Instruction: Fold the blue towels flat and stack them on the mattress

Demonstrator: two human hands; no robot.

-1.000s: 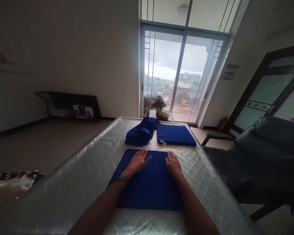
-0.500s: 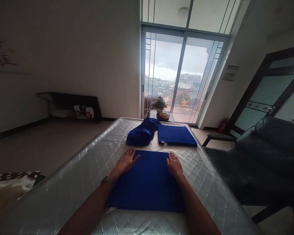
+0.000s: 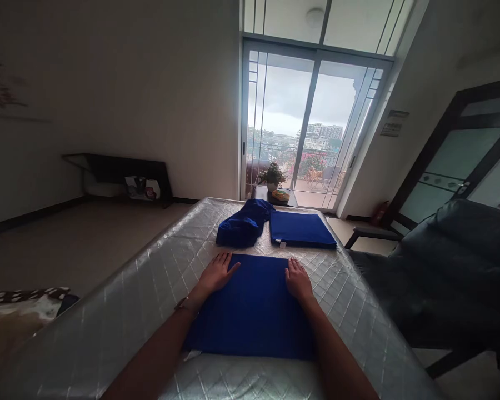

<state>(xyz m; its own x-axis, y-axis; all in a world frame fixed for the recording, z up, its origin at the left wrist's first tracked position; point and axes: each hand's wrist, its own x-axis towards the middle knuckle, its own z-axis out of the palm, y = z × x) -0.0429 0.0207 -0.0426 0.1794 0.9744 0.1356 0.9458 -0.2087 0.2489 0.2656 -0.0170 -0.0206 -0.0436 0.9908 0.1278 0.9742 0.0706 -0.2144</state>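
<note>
A folded blue cloth [image 3: 254, 308] lies flat on a quilted, plastic-wrapped mattress [image 3: 141, 294] in front of me. My left hand [image 3: 216, 273] rests flat on the cloth's far left corner, fingers stretched out. On the far right corner my right hand [image 3: 298, 279] lies flat too, fingers together and extended. Neither hand holds anything. Farther back sit a crumpled blue cloth [image 3: 244, 224] and, beside it on the right, a neatly folded blue cloth [image 3: 300, 229].
A dark armchair [image 3: 445, 272] stands close to the mattress's right side. Beyond the far end are a small table with a potted plant [image 3: 271, 178] and a sliding glass balcony door [image 3: 308, 128]. A low dark shelf [image 3: 120, 175] lines the left wall.
My left hand slid left from the middle of the cloth's far edge to its left corner. The right hand stayed at the right corner. The view shifted slightly.
</note>
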